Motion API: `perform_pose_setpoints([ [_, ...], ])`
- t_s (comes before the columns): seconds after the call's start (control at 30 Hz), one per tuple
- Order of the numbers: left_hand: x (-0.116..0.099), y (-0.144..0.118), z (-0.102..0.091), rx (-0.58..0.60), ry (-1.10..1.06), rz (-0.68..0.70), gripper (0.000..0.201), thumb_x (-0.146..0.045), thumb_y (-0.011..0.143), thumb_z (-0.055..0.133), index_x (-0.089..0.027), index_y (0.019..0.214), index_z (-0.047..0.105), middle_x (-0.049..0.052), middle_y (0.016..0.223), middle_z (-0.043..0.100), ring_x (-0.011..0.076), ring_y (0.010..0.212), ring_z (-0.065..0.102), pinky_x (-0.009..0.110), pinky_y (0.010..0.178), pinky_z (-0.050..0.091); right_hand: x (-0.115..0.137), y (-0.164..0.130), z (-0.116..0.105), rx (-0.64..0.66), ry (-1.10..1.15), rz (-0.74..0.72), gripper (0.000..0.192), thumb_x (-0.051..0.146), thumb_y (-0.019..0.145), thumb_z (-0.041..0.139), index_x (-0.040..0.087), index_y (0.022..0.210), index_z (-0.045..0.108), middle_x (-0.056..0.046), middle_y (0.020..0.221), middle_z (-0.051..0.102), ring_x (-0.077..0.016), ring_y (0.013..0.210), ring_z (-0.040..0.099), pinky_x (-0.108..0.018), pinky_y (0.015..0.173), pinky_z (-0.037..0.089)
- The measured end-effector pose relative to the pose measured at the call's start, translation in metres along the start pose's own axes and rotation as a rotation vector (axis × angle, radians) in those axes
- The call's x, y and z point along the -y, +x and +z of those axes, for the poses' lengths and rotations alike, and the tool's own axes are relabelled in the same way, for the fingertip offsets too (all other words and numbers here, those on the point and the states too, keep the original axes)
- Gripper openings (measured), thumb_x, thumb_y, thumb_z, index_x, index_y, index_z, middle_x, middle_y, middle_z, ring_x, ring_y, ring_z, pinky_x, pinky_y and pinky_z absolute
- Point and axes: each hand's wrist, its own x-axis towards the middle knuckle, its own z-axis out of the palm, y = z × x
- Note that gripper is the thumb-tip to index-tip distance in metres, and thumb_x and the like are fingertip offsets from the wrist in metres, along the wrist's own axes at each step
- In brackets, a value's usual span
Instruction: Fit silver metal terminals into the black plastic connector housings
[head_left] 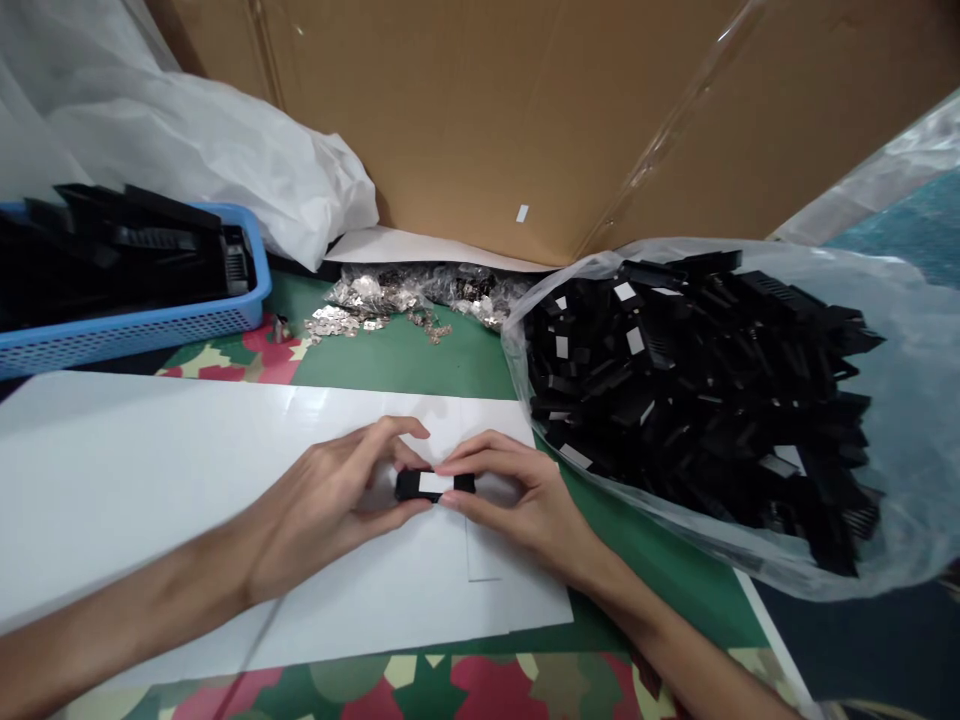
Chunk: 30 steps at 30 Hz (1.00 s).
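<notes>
Between my two hands, over the white board [225,450], is a small black plastic part [409,486] with a white sticker [436,483] on its upper face. My left hand [352,480] grips the part's left end between thumb and fingers, its index finger raised and bent. With thumb and fingertips, my right hand [517,490] pinches the right portion, touching the sticker's right edge. The underside of the part is hidden.
To the right lies a clear plastic bag [900,400] full of black plastic parts [690,360]. A blue basket [247,312] of black pieces stands at left. Small metal pieces [337,320] lie before a cardboard box [465,120]. White sheeting [225,140] hangs at back left.
</notes>
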Motion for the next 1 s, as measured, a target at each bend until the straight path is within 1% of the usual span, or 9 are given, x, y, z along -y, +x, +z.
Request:
perform_pose_setpoints([
  [0.37,0.004,0.0,0.001,0.013,0.036,0.032,0.035,-0.037,0.097,0.069,-0.031,0.127,0.053,-0.001,0.111,0.072,0.0118,0.069,0.063,0.026,0.066,0.053,0.002,0.001,-0.002,0.031,-0.018,0.031,0.02,0.027,0.093,0.078,0.031,0.113,0.081,-0.003,0.111,0.073,-0.0191,0.105,0.07,-0.034,0.097,0.054],
  [0.5,0.003,0.001,0.0,0.01,0.053,0.052,0.03,-0.033,0.098,0.068,-0.031,0.125,0.055,-0.001,0.116,0.071,0.0126,0.072,0.065,0.026,0.067,0.054,0.003,-0.004,-0.003,0.11,-0.287,-0.135,0.035,0.027,0.102,0.065,0.033,0.136,0.068,-0.007,0.121,0.068,-0.0228,0.115,0.063,-0.038,0.101,0.053],
  [0.57,0.002,0.003,-0.001,0.026,0.072,0.075,0.037,-0.03,0.097,0.068,-0.031,0.131,0.053,-0.001,0.113,0.071,0.0159,0.085,0.068,0.028,0.074,0.056,0.007,-0.007,-0.006,0.184,-0.457,-0.221,0.045,0.03,0.105,0.06,0.032,0.15,0.056,-0.01,0.129,0.064,-0.026,0.121,0.058,-0.042,0.104,0.052],
  [0.63,0.001,0.005,-0.001,0.06,0.097,0.106,0.041,-0.029,0.098,0.066,-0.03,0.137,0.051,0.001,0.114,0.07,0.0196,0.1,0.068,0.032,0.085,0.057,0.01,-0.006,-0.01,0.221,-0.526,-0.243,0.047,0.034,0.106,0.056,0.028,0.153,0.052,-0.012,0.133,0.062,-0.0269,0.123,0.057,-0.043,0.106,0.051],
  [0.73,0.001,0.006,-0.001,0.09,0.164,0.125,0.038,-0.03,0.1,0.064,-0.029,0.137,0.055,0.004,0.114,0.068,0.0235,0.107,0.064,0.038,0.092,0.055,0.009,0.012,-0.014,0.111,-0.48,-0.201,0.033,0.031,0.109,0.05,0.021,0.137,0.062,-0.012,0.123,0.063,-0.0224,0.115,0.063,-0.036,0.101,0.053],
  [0.8,0.001,0.005,-0.001,0.096,0.203,0.109,0.035,-0.031,0.1,0.064,-0.029,0.135,0.059,0.004,0.109,0.065,0.0233,0.101,0.063,0.038,0.088,0.055,0.001,0.036,-0.016,-0.031,-0.482,-0.164,0.021,0.025,0.107,0.051,0.018,0.12,0.067,-0.009,0.111,0.064,-0.0182,0.095,0.067,-0.032,0.088,0.056],
  [0.87,0.002,0.004,-0.001,0.086,0.224,0.102,0.031,-0.03,0.1,0.063,-0.029,0.132,0.063,0.004,0.106,0.063,0.0218,0.095,0.063,0.036,0.083,0.055,-0.011,0.068,-0.016,-0.143,-0.552,-0.12,0.01,0.019,0.102,0.058,0.017,0.106,0.066,-0.006,0.104,0.064,-0.0146,0.074,0.063,-0.03,0.075,0.055],
  [0.9,0.002,0.004,-0.001,0.065,0.232,0.109,0.03,-0.029,0.1,0.063,-0.029,0.131,0.064,0.004,0.106,0.062,0.0213,0.094,0.063,0.035,0.082,0.054,-0.017,0.084,-0.015,-0.185,-0.602,-0.101,0.005,0.017,0.099,0.061,0.017,0.102,0.065,-0.005,0.103,0.064,-0.0142,0.071,0.062,-0.031,0.072,0.054],
  [1.0,0.001,0.004,-0.003,-0.04,0.264,0.154,0.033,-0.024,0.099,0.063,-0.028,0.132,0.065,0.006,0.108,0.06,0.0207,0.092,0.062,0.035,0.08,0.054,-0.032,0.122,-0.009,-0.274,-0.661,-0.095,0.008,0.018,0.096,0.064,0.018,0.103,0.061,-0.007,0.105,0.064,-0.0213,0.088,0.063,-0.037,0.083,0.052],
])
